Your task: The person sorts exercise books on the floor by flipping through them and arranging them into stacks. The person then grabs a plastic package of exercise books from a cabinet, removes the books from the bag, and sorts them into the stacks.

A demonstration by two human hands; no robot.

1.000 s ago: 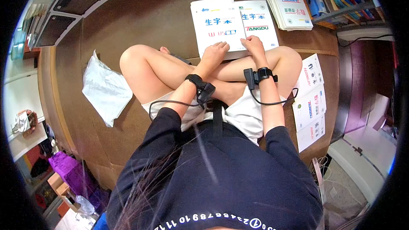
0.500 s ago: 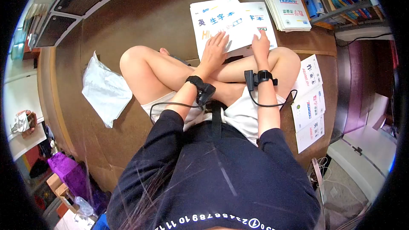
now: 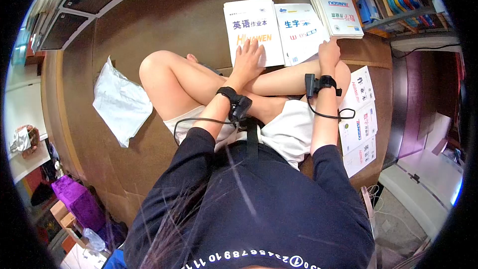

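Observation:
My left hand (image 3: pixel 249 61) lies with its fingers spread on the lower part of a white English exercise book (image 3: pixel 251 12), which tops a stack in front of my crossed legs. Beside that stack, my right hand (image 3: pixel 329 54) is closed at the lower right corner of another white exercise book (image 3: pixel 297 22) with blue characters on its cover. This book lies tilted, its left edge against the English one. My right fingertips are partly hidden. A black strap with a small device and cable sits on each wrist.
A thick pile of exercise books (image 3: pixel 340 10) stands at the back right. Three overlapping exercise books (image 3: pixel 358 119) lie right of my knee. A white plastic bag (image 3: pixel 121 102) is on the left. A shelf (image 3: pixel 423 12) with coloured spools borders the right.
My right hand has moved right with the exercise book with blue characters, drawing it off the stack. The English cover is now uncovered. My left hand has stayed nearly in place.

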